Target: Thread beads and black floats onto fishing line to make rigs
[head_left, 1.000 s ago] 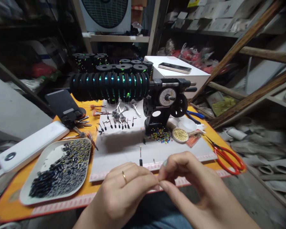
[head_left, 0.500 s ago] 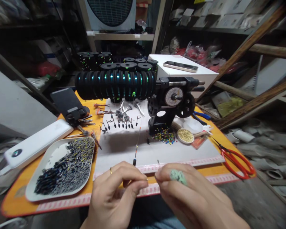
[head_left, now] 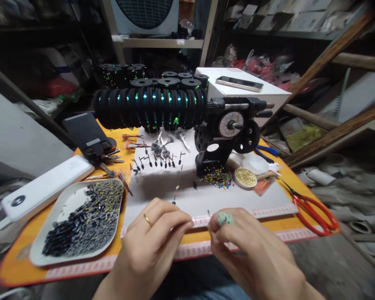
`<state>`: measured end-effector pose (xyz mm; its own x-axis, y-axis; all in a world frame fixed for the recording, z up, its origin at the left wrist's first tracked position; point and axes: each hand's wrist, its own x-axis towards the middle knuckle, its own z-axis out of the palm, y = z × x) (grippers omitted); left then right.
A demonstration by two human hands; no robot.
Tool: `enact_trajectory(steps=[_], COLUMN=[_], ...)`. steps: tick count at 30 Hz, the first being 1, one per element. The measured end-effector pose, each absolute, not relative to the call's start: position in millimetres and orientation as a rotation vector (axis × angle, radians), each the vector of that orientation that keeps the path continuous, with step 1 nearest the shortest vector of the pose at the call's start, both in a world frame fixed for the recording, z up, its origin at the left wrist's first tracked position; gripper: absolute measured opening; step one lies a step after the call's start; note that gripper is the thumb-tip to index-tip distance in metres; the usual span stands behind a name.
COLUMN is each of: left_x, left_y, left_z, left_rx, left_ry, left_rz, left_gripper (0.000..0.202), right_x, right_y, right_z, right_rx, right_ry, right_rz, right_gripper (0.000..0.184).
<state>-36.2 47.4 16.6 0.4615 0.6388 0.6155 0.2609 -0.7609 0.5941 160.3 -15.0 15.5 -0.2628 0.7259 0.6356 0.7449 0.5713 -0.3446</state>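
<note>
With twelve o'clock straight ahead from the gap between the hands, the left hand [head_left: 156,241] comes in from seven o'clock, back upward and fingers slanting toward one. The right hand [head_left: 250,250] enters from five o'clock, knuckles bent, fingertips pointing toward ten. The hands face each other, near but apart, over the board's near edge.

One thin strung piece [head_left: 175,194] with an orange band hangs at eleven o'clock, just beyond the left knuckles, its dark lower end partly hidden. Farther along eleven, roughly ten short black-ended pieces [head_left: 161,162] lie in a row. One small metal piece [head_left: 209,212] sits just ahead of the right fingertips. There is one tray [head_left: 71,203] of dark parts at nine, one dish of gold beads [head_left: 245,178] at one, and one pair of red-handled scissors [head_left: 315,214] near three.

The left thumb and forefinger meet at the tips; whether something tiny lies between them cannot be told. The right fingers are curled inward, their opening and any hold hidden.
</note>
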Motion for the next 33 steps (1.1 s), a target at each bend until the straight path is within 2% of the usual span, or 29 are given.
enact_trajectory(steps=[4, 13, 18, 21, 25, 28, 33], left_x=[-31, -24, -25, -22, -19, -21, -27], left_y=[46, 44, 42, 40, 37, 36, 35], left_z=[18, 23, 24, 24, 22, 21, 25], left_rx=[2.385, 2.008, 1.907, 1.734, 1.559, 1.543, 1.648], left_ry=[0.731, 0.688, 0.727, 0.772, 0.775, 0.785, 0.79], left_rz=[1.184, 1.259, 1.189, 1.166, 1.193, 1.189, 1.103], left_gripper=[0.018, 0.017, 0.016, 0.014, 0.015, 0.014, 0.014], right_x=[159, 152, 148, 144, 135, 131, 142], right_y=[-12, -10, -11, -9, -4, -3, -2], right_z=[14, 18, 17, 21, 31, 33, 23], right_rx=[-1.136, -1.115, -1.04, -1.065, -1.141, -1.139, -0.989], right_ry=[-2.123, -1.885, -1.728, -1.619, -1.685, -1.688, -1.93], right_rz=[0.002, 0.334, 0.28, 0.297, 0.385, 0.281, -0.235], right_gripper=[0.027, 0.022, 0.025, 0.034, 0.018, 0.018, 0.013])
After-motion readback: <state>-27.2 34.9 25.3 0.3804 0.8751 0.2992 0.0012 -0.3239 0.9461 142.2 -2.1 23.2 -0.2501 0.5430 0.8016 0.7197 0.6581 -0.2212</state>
